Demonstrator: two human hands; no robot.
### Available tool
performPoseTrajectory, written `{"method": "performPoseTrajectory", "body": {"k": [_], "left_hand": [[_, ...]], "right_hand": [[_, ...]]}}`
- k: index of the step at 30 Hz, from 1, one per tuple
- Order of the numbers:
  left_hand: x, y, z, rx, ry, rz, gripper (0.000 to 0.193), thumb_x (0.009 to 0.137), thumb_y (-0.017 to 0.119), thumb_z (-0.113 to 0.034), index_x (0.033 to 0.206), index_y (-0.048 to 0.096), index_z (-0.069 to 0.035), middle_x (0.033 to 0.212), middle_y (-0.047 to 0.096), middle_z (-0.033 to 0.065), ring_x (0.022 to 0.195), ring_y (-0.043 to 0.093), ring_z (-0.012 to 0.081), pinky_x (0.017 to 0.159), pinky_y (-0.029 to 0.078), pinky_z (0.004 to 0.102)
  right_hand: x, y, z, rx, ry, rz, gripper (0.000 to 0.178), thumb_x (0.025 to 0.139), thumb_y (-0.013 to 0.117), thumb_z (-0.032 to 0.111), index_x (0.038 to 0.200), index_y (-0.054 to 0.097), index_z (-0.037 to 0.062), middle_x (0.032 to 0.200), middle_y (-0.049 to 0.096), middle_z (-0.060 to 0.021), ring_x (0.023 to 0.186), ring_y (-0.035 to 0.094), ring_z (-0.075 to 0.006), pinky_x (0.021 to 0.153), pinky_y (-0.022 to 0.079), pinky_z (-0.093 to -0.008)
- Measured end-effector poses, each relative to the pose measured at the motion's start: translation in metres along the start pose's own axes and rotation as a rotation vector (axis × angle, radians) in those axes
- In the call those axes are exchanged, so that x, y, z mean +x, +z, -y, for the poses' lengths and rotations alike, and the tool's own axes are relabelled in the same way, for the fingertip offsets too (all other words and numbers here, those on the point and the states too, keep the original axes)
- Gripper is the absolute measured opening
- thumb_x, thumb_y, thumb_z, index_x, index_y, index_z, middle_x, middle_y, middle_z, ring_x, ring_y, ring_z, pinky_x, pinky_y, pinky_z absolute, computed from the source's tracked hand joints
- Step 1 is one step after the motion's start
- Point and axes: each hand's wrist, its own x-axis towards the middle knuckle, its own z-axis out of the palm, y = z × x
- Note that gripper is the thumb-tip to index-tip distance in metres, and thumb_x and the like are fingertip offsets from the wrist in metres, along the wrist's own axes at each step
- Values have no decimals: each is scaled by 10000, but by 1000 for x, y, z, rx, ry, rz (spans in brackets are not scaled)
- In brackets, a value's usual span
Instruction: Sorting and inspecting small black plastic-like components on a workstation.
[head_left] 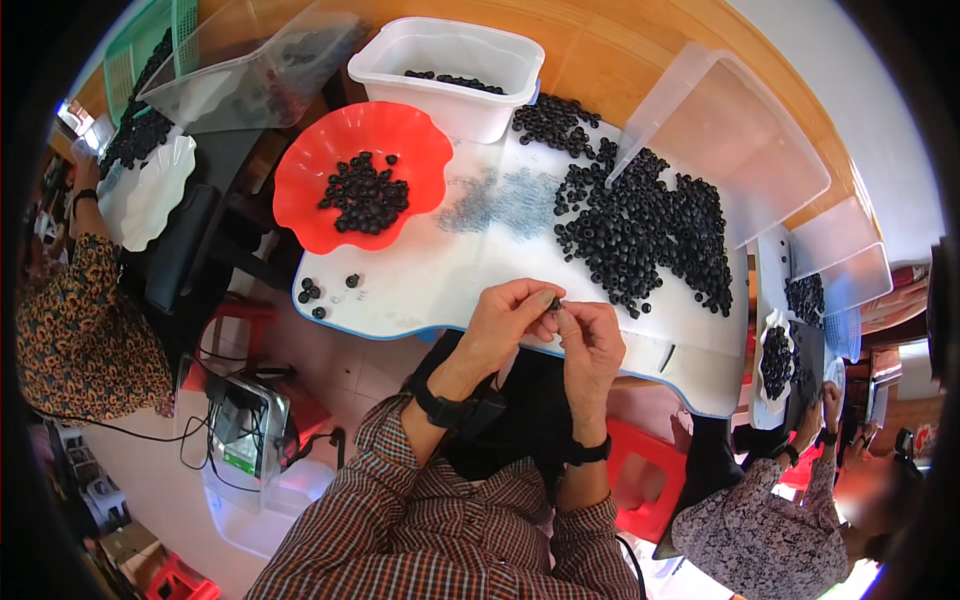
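Observation:
Above the front edge of the white table (490, 265), my two hands meet fingertip to fingertip. Between thumb and forefinger my left hand (500, 322) pinches a small black round part (555, 304), mostly covered by the fingers. My right hand (592, 345) closes on the same part from the other side. A large spread of similar black parts (640, 230) lies to the right on the table. The red scalloped bowl (430, 150) at the left holds a smaller heap of them. A few loose black parts (310, 291) rest near the table's left corner.
Behind the bowl stands a white tub (445, 45) with black parts inside. A clear plastic bin (745, 130) leans at the right rear. A thin dark stick (667, 357) lies near the front edge. Other people work at left (90, 330) and right (770, 530).

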Motion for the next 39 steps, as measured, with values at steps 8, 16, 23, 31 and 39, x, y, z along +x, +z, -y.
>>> {"method": "performPoseTrajectory", "body": {"k": [8, 16, 23, 31, 39], "left_hand": [[-10, -6, -12, 225, 35, 7, 210, 985, 513, -98, 1089, 643, 28, 816, 648, 43, 682, 609, 91, 640, 531, 231], [-13, -24, -29, 269, 70, 98, 204, 985, 511, -95, 1080, 646, 25, 822, 651, 43, 689, 613, 87, 621, 535, 228], [-13, -40, -20, -150, 98, -14, 229, 981, 537, -140, 1107, 621, 32, 906, 659, 89, 695, 608, 107, 622, 518, 233], [-12, -43, -20, -287, 88, -56, 260, 993, 517, -155, 1145, 598, 39, 932, 658, 101, 711, 607, 116, 642, 516, 241], [-10, -43, -20, -290, 96, -31, 257, 1001, 498, -146, 1146, 598, 41, 941, 650, 96, 721, 613, 120, 645, 520, 242]], "right_hand": [[4, 0, 13, -146, -17, 129, 78, 832, 697, 1, 882, 638, 4, 836, 596, -44, 700, 602, -93, 603, 483, -230], [19, 10, 19, 232, 363, 280, 80, 845, 699, 30, 843, 631, -12, 733, 635, -25, 671, 585, -74, 606, 484, -228], [36, 45, -4, -20, 83, 80, 75, 862, 666, 52, 894, 644, -11, 788, 627, -60, 652, 574, -116, 583, 463, -261], [55, 71, -16, -505, -240, 58, 86, 865, 611, 85, 938, 647, 57, 835, 577, -133, 692, 603, -312, 613, 484, -394], [62, 78, -14, -744, -104, 80, 127, 891, 595, 196, 960, 616, 90, 907, 578, -127, 727, 626, -336, 619, 498, -434]]}}
